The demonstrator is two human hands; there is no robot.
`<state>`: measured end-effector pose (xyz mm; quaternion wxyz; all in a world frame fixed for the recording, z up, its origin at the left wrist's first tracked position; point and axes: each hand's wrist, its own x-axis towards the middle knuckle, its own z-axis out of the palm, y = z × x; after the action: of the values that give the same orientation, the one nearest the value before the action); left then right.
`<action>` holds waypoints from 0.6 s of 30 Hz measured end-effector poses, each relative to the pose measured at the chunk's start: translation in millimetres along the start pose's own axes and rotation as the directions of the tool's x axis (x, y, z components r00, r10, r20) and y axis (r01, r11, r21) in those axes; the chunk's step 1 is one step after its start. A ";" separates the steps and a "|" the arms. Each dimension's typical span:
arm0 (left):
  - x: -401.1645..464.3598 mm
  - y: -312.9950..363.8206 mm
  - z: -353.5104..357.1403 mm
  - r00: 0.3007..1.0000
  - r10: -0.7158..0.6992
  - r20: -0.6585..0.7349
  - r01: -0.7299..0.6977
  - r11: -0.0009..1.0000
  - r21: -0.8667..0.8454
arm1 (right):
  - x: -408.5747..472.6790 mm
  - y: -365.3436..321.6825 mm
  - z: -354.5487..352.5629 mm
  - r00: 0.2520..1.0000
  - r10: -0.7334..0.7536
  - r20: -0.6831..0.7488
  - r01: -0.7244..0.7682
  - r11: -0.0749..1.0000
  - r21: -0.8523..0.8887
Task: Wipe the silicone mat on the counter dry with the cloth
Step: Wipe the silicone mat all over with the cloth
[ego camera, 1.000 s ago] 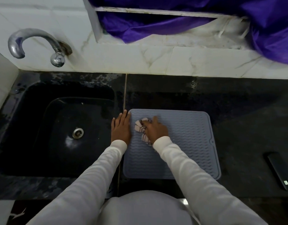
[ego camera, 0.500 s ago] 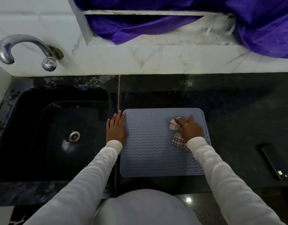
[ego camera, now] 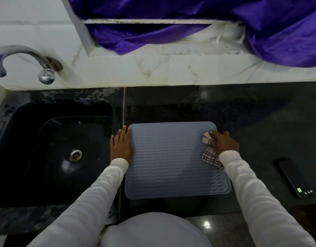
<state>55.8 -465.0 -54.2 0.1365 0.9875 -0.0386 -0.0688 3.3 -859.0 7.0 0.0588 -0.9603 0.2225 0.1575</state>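
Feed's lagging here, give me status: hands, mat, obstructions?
Left hand flat on mat left edge. Right hand grips cloth at right edge. Phone lies apart.

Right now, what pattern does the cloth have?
White with dark checked lines, cloth; seen in the head view.

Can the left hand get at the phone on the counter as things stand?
Probably not easily: the left hand lies flat at the mat's left edge, while the phone lies beyond the right hand and its cloth.
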 end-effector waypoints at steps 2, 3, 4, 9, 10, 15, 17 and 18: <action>0.5 -0.3 0.4 1.000 0.000 -0.012 0.000 1.000 -0.004 | 1.3 4.0 -2.7 1.000 0.023 -0.004 -0.023 1.000 0.020; 1.1 -0.3 1.2 1.000 0.003 -0.022 -0.004 1.000 -0.009 | 0.7 2.6 -4.3 1.000 0.018 -0.001 -0.018 1.000 0.014; 1.8 -0.7 2.9 0.999 0.008 -0.031 -0.008 1.000 -0.009 | -0.2 -0.7 -6.5 1.000 0.012 0.010 -0.012 1.000 -0.004; 4.2 -3.8 11.1 0.999 -0.028 -0.018 0.028 1.000 -0.005 | -19.0 -41.6 -19.3 0.997 -0.076 0.009 0.077 0.989 -0.123; 3.8 -3.9 11.8 0.999 -0.033 -0.009 0.033 0.999 -0.004 | -28.7 -56.9 -20.5 0.992 -0.127 0.015 0.128 0.988 -0.091; 4.6 -1.7 7.7 0.999 -0.027 0.029 0.027 1.000 0.012 | -73.6 -164.9 -10.7 0.880 -0.474 0.030 0.469 0.878 0.099; 4.6 -4.8 7.7 0.999 -0.026 0.029 0.026 1.000 0.000 | -86.6 -208.5 6.1 0.826 -0.561 0.064 0.552 0.826 0.111; 4.3 -5.9 7.8 0.999 -0.020 0.024 0.020 1.000 0.003 | -91.3 -225.7 14.1 0.816 -0.572 0.086 0.564 0.820 0.101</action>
<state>59.2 -461.9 -63.8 0.1341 0.9871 -0.0302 -0.0822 22.3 -617.2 33.4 0.1494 -0.9698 -0.0723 0.1785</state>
